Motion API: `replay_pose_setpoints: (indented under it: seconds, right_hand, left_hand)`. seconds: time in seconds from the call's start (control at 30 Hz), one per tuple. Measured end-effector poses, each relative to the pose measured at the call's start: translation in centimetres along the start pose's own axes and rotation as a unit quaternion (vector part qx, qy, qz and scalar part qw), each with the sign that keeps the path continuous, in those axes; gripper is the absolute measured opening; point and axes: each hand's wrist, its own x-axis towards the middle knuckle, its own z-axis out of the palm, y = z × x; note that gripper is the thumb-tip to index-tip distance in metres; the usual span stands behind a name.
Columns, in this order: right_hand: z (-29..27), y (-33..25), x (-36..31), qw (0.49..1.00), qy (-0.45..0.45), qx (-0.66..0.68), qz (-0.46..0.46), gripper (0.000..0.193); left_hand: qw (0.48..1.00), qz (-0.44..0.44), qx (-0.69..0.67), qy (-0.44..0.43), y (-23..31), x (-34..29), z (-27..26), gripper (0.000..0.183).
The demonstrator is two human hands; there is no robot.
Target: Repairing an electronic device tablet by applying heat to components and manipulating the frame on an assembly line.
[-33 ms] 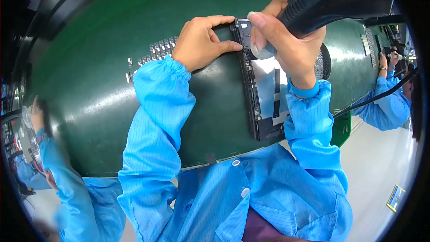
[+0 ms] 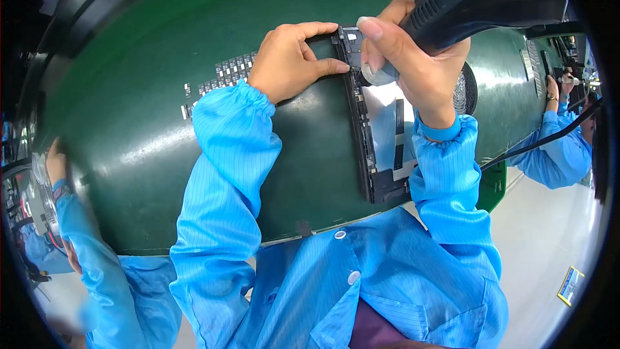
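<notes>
Left hand at the device's edge, right hand around a black tool

Pale marks on the small dark pieces (image 2: pixel 231 71), laid in rows on the green tabletop (image 2: pixel 142 187) left of the work, are too small to read; so is the yellow-edged notice (image 2: pixel 570 285) at the near right, over the pale floor (image 2: pixel 536 232).

The left hand (image 2: pixel 287 58) reaches in from the near left, forearm slanting up, wrist bent toward the right. Its thumb and forefinger are spread apart, the forefinger touching the far left corner of a flat black-framed device (image 2: pixel 382 132) and the thumb its left edge. The device lies on the tabletop in front of the person, its long side running from far to near, with a silvery panel showing inside. The right hand (image 2: pixel 423 68) comes over its far right part, fingers curled about the end of a black tool (image 2: pixel 478 10) that extends to the far right. Beneath those fingertips shows a pale translucent piece (image 2: pixel 378 77); whether it touches the device cannot be told.

Against the earlier frame, both hands, the tool and the device stay put. At the far left, the co-worker's hand (image 2: pixel 57 163) and sleeve have shifted slightly
</notes>
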Motion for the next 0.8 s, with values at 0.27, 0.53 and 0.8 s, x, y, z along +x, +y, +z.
replay_pose_setpoints:
  seconds: [0.27,0.53,0.8]
  right_hand:
    - [0.3,-0.2,-0.3,0.989,-0.048,-0.114,-0.078,0.038]
    - [0.5,-0.5,-1.3,0.993,-0.008,-0.108,-0.049,0.038]
    - [-3.6,-3.1,-0.1,0.978,0.146,-0.056,-0.135,0.026]
  left_hand:
    - [0.996,0.08,-0.038,0.028,-2.2,0.6,0.7,0.055]
    - [0.997,0.054,-0.042,0.021,-1.8,0.5,0.7,0.055]
    - [0.996,-0.046,-0.073,0.003,-0.2,-0.6,-0.8,0.04]
